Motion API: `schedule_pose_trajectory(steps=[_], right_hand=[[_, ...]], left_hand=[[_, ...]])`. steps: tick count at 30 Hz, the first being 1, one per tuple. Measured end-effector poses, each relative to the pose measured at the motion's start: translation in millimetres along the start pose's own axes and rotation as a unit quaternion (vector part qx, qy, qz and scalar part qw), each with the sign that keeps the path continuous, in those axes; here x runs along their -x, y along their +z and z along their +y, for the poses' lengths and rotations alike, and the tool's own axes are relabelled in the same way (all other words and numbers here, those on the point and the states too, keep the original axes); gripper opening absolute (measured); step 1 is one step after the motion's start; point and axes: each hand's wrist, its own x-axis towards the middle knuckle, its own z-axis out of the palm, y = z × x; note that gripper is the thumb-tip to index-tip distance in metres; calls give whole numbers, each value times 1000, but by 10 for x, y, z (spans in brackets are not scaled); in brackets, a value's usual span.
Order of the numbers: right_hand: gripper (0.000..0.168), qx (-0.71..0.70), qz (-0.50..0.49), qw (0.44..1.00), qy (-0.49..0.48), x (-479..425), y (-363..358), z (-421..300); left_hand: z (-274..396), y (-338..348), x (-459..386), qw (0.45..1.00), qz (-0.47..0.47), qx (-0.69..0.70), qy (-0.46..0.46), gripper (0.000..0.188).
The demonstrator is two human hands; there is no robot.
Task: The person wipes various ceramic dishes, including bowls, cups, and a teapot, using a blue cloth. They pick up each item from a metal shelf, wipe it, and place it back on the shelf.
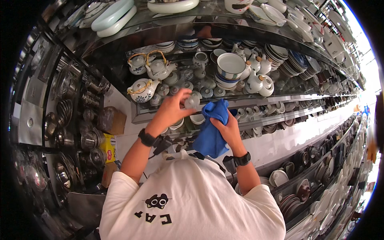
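My left hand [174, 108] is at the front edge of the shelf, its thumb and fingers curved around a small pale lidded pot [192, 102]; whether they press on it is unclear. To its right, my right hand [226, 126] grips a blue cloth [211, 132] that hangs down in folds. Behind my left hand stand white teapots with cane handles, one patterned in blue [142, 91]. Beyond the cloth is a stack of bowls with a wide white bowl [231, 64] on top, beside white ceramic bottles with corks [255, 82].
Overhead runs a dark shelf edge [210, 25] bearing oval dishes [115, 21]. Plate stacks [274, 57] stand farther right. Metalware fills the left rack, near a cardboard box [117, 120]. A lower shelf holds small cups [249, 111]. More crockery lines the shelving at lower right [303, 192].
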Motion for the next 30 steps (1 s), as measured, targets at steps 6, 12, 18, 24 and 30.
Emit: schedule_pose_trajectory(steps=[6, 12, 18, 24, 30], right_hand=[[60, 65, -12, 998, 6, 232, -272, 61], [61, 111, 15, 993, 35, 380, -402, 164], [55, 103, 23, 994, 25, 448, -541, 275], [56, 95, 18, 994, 51, 467, -609, 293], [58, 86, 21, 995, 51, 453, -602, 235]], left_hand=[[-129, -59, -974, 982, 104, -154, 43, 48], [-443, 72, -1812, 951, 203, -206, 111, 42], [-609, 102, -2237, 961, 152, -213, 83, 45], [-645, 166, -2336, 956, 131, -246, 92, 44], [-797, 124, -2337, 953, 112, -256, 114, 42]])
